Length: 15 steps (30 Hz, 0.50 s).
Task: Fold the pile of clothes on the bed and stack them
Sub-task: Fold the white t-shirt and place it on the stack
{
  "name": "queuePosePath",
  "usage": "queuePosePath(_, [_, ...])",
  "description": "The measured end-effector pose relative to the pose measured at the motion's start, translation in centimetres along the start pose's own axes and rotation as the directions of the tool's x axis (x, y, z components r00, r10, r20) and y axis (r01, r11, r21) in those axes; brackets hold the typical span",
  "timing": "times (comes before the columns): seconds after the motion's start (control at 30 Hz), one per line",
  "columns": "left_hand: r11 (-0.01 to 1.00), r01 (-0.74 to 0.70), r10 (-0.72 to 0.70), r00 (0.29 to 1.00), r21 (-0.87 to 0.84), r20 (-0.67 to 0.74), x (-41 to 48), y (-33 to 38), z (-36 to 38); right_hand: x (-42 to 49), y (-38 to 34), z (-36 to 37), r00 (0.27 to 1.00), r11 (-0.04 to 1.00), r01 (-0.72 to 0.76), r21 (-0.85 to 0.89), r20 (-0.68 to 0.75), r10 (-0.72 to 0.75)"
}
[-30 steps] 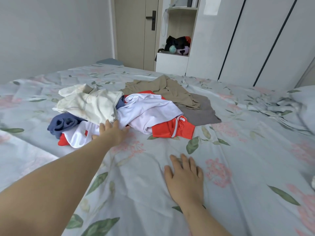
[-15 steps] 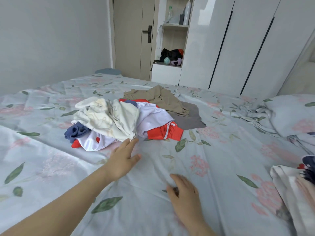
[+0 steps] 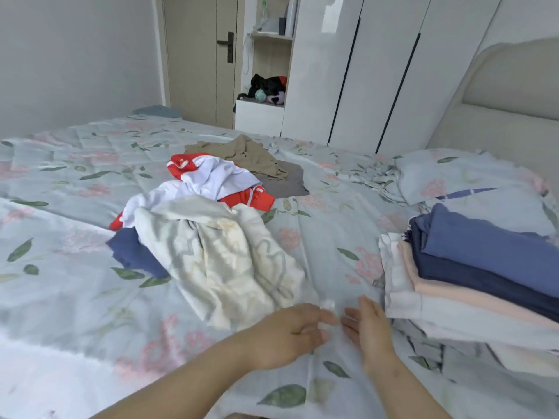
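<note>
Bare forearms, left hand, right hand.

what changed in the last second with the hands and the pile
The left hand has dragged the cream garment off the pile toward the person and seems to pinch its near corner. The right hand has shifted from flat on the bed to beside that corner, open. The rest of the pile stayed put.

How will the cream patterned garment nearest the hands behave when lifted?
Likely floppy: the cream garment lies crumpled in soft folds. Probably light, as the cloth looks thin. It may drag the navy piece it overlaps.
</note>
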<state>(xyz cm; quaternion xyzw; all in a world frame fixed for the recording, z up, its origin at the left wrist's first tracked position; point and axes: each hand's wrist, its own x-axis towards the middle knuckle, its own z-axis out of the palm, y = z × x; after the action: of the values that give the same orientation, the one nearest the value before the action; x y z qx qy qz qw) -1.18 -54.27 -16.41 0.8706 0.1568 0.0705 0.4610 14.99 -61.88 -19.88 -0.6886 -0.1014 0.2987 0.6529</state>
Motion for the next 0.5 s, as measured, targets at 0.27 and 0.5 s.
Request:
queuePosePath(0.27, [0.811, 0.527, -0.270, 0.722, 0.254, -0.637, 2.0, -5.8, -1.8, -1.6, 1.2, 0.0, 0.995, 0.965, 0.002, -0.262, 0.099, 0.025])
queuePosePath(0.5, [0.917, 0.399, -0.275, 0.645, 0.008, -0.713, 1.0, -9.8, -2.7, -1.0, 2.1, 0.3, 0.994, 0.950, 0.043, -0.310, 0.110, -0.009])
